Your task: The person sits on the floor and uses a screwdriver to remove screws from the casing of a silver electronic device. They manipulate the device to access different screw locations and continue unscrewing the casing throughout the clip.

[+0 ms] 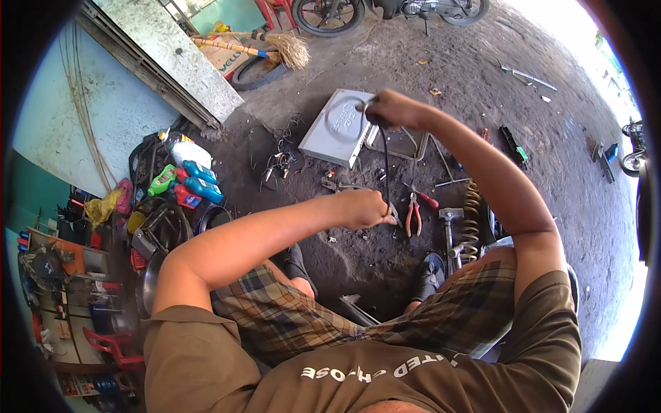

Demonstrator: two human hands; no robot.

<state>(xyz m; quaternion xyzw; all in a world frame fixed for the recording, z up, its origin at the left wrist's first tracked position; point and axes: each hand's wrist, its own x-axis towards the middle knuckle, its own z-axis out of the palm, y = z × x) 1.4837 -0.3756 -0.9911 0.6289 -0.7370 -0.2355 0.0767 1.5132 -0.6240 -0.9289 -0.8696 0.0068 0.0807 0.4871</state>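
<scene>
A black cable stretches between my two hands, above the dark ground. My right hand is raised and closed round its upper part, where a loop of the cable hangs out to the left over a grey metal box. Lower down, my left hand pinches the cable's lower end between closed fingers; the very tip is hard to see. Just right of that hand lie red-handled pliers and a red-handled screwdriver. Another pair of pliers rests beyond my left wrist.
A hammer-like metal tool and a coil spring are beside my right knee. Tangled wires lie left of the box. Plastic bottles crowd the left side. A broom and a motorcycle stand at the far side.
</scene>
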